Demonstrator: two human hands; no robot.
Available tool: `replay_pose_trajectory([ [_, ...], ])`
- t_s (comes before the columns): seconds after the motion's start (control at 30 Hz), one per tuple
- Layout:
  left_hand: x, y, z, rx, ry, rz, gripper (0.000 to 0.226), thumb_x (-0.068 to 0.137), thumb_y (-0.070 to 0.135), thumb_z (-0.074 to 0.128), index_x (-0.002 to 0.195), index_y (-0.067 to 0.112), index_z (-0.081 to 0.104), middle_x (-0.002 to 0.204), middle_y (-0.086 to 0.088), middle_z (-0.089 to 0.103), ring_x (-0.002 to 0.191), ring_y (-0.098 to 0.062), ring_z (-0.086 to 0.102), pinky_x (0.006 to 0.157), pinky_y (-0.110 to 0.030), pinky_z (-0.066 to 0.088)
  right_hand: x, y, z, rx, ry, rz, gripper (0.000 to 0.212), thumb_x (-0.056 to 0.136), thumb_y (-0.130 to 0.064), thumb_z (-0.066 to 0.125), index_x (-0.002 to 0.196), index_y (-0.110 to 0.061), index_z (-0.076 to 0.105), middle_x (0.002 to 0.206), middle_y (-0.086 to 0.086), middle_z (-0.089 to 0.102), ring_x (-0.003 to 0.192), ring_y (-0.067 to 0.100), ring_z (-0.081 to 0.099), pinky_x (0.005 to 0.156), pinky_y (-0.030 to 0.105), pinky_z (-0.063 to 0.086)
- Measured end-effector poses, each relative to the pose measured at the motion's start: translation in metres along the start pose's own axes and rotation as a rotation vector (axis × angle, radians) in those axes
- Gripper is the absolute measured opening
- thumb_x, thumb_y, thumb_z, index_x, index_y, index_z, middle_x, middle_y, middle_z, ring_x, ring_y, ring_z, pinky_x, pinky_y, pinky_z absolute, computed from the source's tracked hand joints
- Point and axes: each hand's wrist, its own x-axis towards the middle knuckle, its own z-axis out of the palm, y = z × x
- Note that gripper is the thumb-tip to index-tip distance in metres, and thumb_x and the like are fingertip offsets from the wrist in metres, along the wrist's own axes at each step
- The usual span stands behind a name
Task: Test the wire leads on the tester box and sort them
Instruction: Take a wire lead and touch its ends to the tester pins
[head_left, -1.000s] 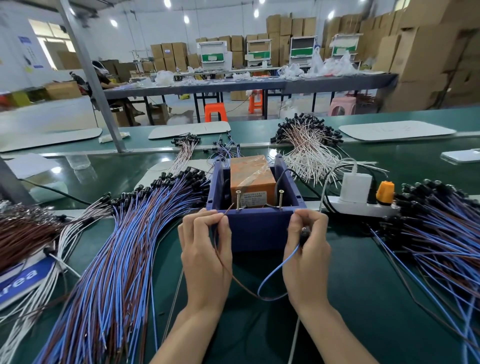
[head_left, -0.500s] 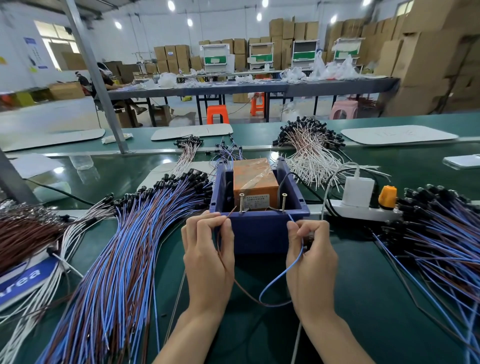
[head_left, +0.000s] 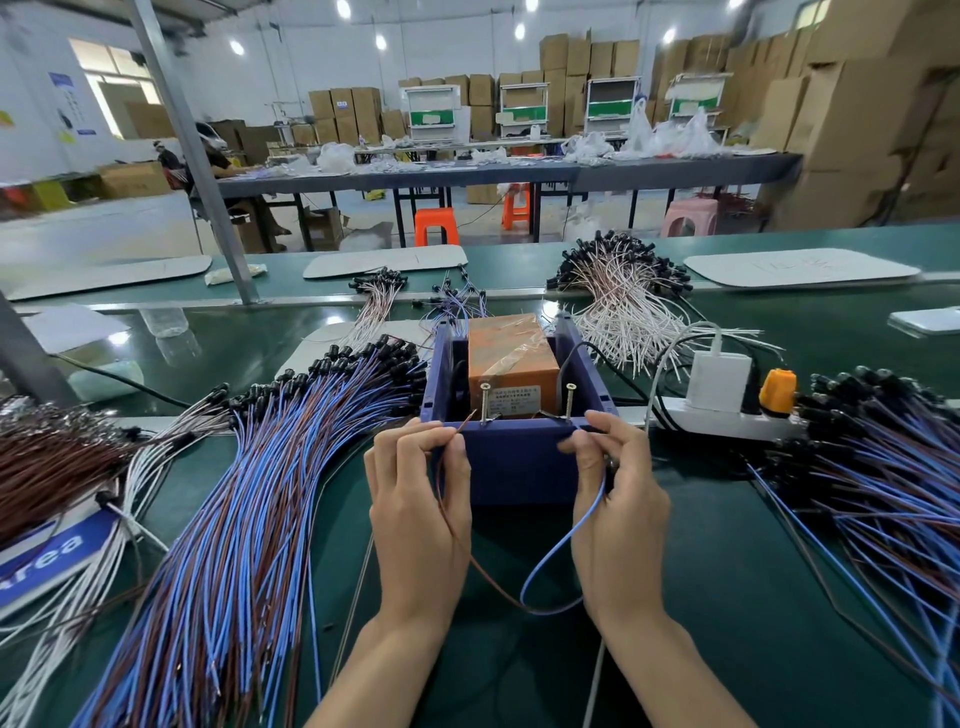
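Your left hand (head_left: 415, 519) and right hand (head_left: 618, 519), each pinching 1 end, had raised the lead (head_left: 540, 560) to the tester box's (head_left: 519, 467) 2 screws (head_left: 485, 402), apparently starting its test.

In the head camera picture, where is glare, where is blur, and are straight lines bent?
Head view: the ceiling lamps burn white and mirror as bright patches on the green table; head view: the boxes at the right edge are smeared, while the left hand, the right hand and the blue box are sharp; head view: the wide lens bows the far bench and tilts the pole.
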Motion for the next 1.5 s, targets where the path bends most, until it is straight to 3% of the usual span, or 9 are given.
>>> replay_pose_trajectory([
  [0.2, -0.0004, 0.0006, -0.0004, 0.007, -0.004, 0.0, 0.012, 0.101, 0.026, 0.054, 0.104, 0.017, 0.06, 0.109, 0.005, 0.053, 0.114, -0.015, 0.051, 0.096, -0.008, 0.033, 0.0008, 0.0021, 0.0026, -0.031, 0.013, -0.006, 0.012, 0.104, -0.03, 0.048, 0.107, -0.024, 0.058, 0.091, -0.022, 0.068, 0.085, -0.009, 0.063, 0.072, 0.001, 0.039],
  [0.67, -0.0004, 0.0008, -0.0008, 0.009, -0.004, 0.014, 0.015, 0.101, 0.027, 0.053, 0.104, 0.015, 0.061, 0.11, 0.006, 0.052, 0.115, -0.014, 0.05, 0.095, -0.009, 0.034, 0.001, 0.001, 0.0033, 0.006, 0.051, 0.038, 0.014, 0.107, -0.027, 0.043, 0.111, -0.025, 0.057, 0.092, -0.015, 0.069, 0.088, -0.003, 0.064, 0.074, 0.002, 0.04],
  [1.33, -0.0014, 0.0017, -0.0009, 0.025, -0.019, 0.003, 0.013, 0.101, 0.025, 0.056, 0.106, 0.014, 0.063, 0.11, 0.004, 0.052, 0.113, -0.015, 0.049, 0.093, -0.01, 0.036, 0.0005, -0.0037, 0.004, 0.008, 0.046, 0.052, 0.015, 0.107, -0.031, 0.042, 0.109, -0.032, 0.057, 0.091, -0.016, 0.069, 0.077, 0.006, 0.064, 0.068, 0.007, 0.041],
  [1.5, -0.0009, 0.0023, -0.0012, 0.038, -0.011, 0.027, 0.013, 0.099, 0.022, 0.057, 0.106, 0.012, 0.063, 0.11, 0.002, 0.053, 0.112, -0.017, 0.05, 0.094, -0.011, 0.036, 0.0002, -0.0007, 0.0028, -0.063, 0.025, 0.045, 0.009, 0.105, -0.025, 0.05, 0.107, -0.031, 0.056, 0.073, -0.021, 0.059, 0.064, -0.003, 0.061, 0.058, 0.005, 0.042],
])
